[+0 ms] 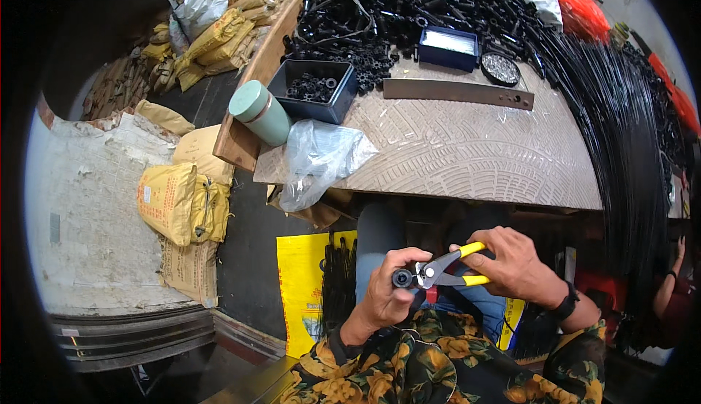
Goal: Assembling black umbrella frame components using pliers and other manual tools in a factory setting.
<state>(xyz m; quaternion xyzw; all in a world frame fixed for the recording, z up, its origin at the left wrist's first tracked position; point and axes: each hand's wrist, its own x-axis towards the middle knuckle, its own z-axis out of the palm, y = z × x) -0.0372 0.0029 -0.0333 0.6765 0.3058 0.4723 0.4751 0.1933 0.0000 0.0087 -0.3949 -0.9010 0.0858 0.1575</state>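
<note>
Over my lap, my left hand (383,296) is closed around a black round part with a hollow end (401,278); the rest of it is hidden in my fingers. My right hand (513,264) grips a pair of pincers (442,264) by its yellow handles, which stand apart. The metal jaws of the pincers are right beside the black part, close to my left fingertips. Whether the jaws bite on anything is too small to tell. A bundle of thin black rods (339,280) lies by my left thigh on a yellow printed sack (298,287).
Ahead stands a worktable (467,148) with a pile of black parts (453,2), a dark bin of small rings (314,90), a blue box (447,48), a metal strip (456,93), a green flask (261,112) and a plastic bag (321,157). Long black rods (621,127) hang over its right edge.
</note>
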